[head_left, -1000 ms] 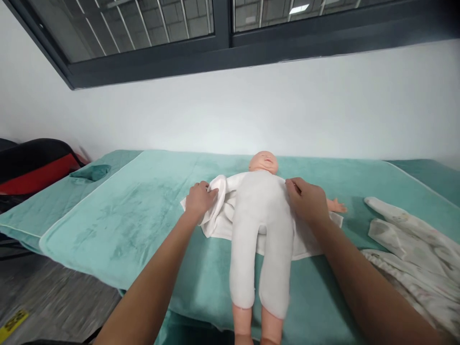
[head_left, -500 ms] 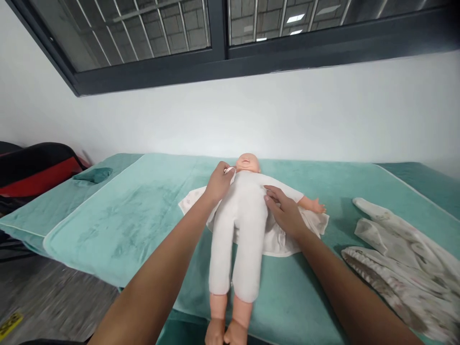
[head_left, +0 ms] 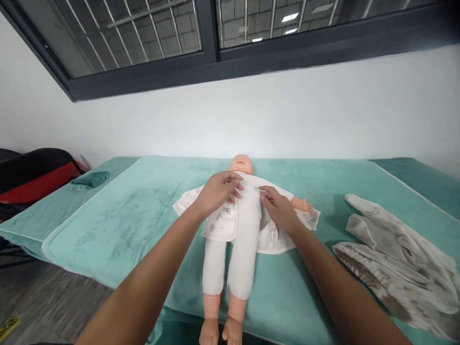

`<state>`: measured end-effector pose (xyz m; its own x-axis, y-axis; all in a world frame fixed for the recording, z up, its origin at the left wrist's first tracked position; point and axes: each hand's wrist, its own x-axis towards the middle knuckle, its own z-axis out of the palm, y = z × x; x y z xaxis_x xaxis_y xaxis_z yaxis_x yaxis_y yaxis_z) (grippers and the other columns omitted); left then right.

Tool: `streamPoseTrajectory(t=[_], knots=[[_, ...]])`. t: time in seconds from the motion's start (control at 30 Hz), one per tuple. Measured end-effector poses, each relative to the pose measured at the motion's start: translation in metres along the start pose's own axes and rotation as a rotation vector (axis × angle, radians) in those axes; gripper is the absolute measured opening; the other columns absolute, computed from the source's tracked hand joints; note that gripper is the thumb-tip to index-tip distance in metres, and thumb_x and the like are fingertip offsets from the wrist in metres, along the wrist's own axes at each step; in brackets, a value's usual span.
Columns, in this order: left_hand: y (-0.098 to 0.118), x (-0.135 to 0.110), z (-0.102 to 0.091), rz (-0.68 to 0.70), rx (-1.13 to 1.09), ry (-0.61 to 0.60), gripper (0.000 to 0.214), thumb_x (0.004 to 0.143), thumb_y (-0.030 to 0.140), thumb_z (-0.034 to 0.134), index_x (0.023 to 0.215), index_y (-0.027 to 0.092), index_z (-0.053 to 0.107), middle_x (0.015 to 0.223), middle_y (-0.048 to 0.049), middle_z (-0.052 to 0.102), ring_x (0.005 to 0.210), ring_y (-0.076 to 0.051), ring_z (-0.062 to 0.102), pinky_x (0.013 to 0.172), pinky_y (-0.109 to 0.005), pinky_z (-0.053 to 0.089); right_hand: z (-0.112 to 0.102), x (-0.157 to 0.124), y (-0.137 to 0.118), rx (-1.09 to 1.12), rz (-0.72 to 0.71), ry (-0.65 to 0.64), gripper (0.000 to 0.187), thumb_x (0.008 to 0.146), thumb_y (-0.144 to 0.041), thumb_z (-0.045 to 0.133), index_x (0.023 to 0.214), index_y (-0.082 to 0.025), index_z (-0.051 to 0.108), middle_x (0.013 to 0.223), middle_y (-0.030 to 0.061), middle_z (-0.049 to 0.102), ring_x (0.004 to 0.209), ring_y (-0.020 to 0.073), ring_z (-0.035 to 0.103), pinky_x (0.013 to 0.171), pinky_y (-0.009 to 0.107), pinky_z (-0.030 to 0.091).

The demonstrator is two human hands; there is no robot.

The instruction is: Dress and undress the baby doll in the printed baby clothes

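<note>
A baby doll (head_left: 244,230) with a white cloth body lies on its back, head toward the wall and feet toward me. Under it is a white baby top (head_left: 221,224) with small printed figures; its left-hand front flap lies over the doll's belly. My left hand (head_left: 223,189) rests over the doll's chest above this flap, fingers slightly spread. At the doll's other side, my right hand (head_left: 276,203) touches the edge of the torso with loosely bent fingers, above the other half of the top. The doll's arm on the right sticks out bare-armed over the cloth.
Printed baby clothes (head_left: 398,273) lie in a pile at the right on the green padded bed (head_left: 108,215). A black and red bag or seat (head_left: 39,175) stands at the far left. Behind the bed are a white wall (head_left: 287,110) and a dark-framed window (head_left: 212,57).
My left hand has moved from beside the doll's neck over its chest, and the top's left flap now covers part of the belly. My right hand stays at the doll's side.
</note>
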<state>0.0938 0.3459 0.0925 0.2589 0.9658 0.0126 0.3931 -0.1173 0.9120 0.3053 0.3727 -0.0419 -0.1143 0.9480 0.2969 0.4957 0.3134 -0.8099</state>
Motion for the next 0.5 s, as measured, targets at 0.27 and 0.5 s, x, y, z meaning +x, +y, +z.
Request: streamPoseTrajectory(t=[0.27,0.5], knots=[[0.001,0.089,0.058,0.319,0.490,-0.074,0.037,0.086,0.019,0.051,0.122,0.017,0.060,0.130,-0.0066,0.064,0.118,-0.019,0.059,0.103,-0.031,0.044,-0.010,0.000,-0.003,0.030,-0.179,-0.078,0.036,0.091,-0.018,0.036,0.122,-0.022,0.055,0.127,0.0089,0.065,0.120,0.0224,0.060,0.105,0.044,0.045],[0.022,0.127,0.088,0.157,0.993,-0.593,0.064,0.067,0.027,0.068,0.130,0.032,0.055,0.110,-0.0055,0.071,0.092,-0.026,0.066,0.083,-0.037,0.049,-0.015,0.000,0.003,-0.112,-0.287,-0.226,0.049,0.092,-0.019,0.040,0.140,-0.026,0.051,0.144,0.0065,0.054,0.133,0.0260,0.050,0.110,0.049,0.041]])
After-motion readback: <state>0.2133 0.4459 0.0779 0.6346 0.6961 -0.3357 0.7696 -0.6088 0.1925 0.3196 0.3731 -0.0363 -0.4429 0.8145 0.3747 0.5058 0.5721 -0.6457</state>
